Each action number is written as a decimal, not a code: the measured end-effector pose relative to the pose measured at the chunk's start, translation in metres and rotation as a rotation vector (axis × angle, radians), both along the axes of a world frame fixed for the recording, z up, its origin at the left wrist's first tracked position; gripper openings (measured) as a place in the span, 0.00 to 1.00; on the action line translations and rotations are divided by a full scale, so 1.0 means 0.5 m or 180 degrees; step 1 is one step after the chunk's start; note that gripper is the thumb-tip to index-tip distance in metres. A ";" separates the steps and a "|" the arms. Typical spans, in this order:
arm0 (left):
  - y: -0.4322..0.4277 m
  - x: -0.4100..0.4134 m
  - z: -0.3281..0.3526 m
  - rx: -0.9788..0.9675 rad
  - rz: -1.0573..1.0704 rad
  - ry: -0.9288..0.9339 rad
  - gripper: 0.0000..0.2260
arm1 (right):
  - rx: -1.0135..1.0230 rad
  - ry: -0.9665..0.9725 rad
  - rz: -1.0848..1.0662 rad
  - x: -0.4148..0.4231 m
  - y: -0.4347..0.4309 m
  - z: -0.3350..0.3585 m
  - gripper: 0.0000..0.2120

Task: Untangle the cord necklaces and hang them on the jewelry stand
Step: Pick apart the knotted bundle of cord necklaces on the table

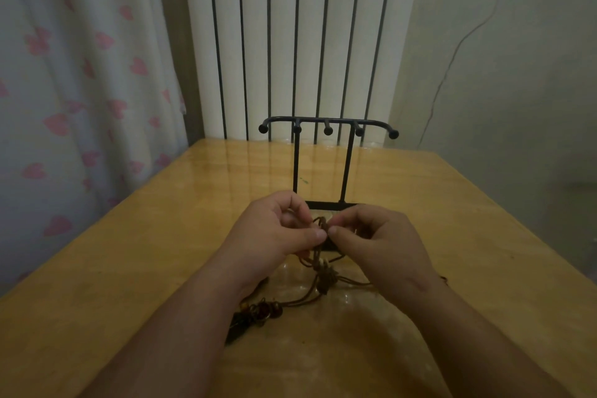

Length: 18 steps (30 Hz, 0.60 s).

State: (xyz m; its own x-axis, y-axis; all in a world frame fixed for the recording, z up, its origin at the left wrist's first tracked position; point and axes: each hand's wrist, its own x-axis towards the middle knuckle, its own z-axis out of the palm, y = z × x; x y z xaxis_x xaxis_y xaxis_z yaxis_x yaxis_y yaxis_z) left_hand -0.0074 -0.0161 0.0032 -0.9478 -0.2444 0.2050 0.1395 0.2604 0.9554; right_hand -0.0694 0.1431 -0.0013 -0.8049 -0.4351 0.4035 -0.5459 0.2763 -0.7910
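Both hands, left hand (277,229) and right hand (378,242), pinch the tangled cord necklaces (323,271) at frame centre (beads trailing lower left), before the bare jewelry stand (328,129).

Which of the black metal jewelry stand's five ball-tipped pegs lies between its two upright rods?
The middle peg; the other four sit at or outside the rods.

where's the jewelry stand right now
In the head view the jewelry stand stands upright at the middle of the wooden table, just beyond the left hand and right hand, with the white radiator behind it.
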 end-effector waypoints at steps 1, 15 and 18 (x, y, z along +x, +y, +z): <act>0.000 0.000 0.000 0.0001 -0.0012 -0.0002 0.08 | 0.0086 0.0067 0.0000 0.001 0.000 0.000 0.06; 0.000 0.001 0.002 -0.0031 -0.0077 -0.0028 0.07 | 0.0166 0.0566 0.0047 0.005 0.000 0.003 0.05; 0.000 0.001 -0.001 0.0115 -0.0150 0.0075 0.06 | 0.0216 0.0520 0.0025 0.000 -0.002 -0.002 0.05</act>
State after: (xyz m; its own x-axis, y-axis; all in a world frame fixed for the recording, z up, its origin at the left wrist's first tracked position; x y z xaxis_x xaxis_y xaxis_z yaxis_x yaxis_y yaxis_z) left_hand -0.0070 -0.0162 0.0028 -0.9534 -0.2072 0.2191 0.1732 0.2185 0.9603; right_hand -0.0693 0.1422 -0.0025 -0.7275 -0.4718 0.4981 -0.6680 0.3213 -0.6712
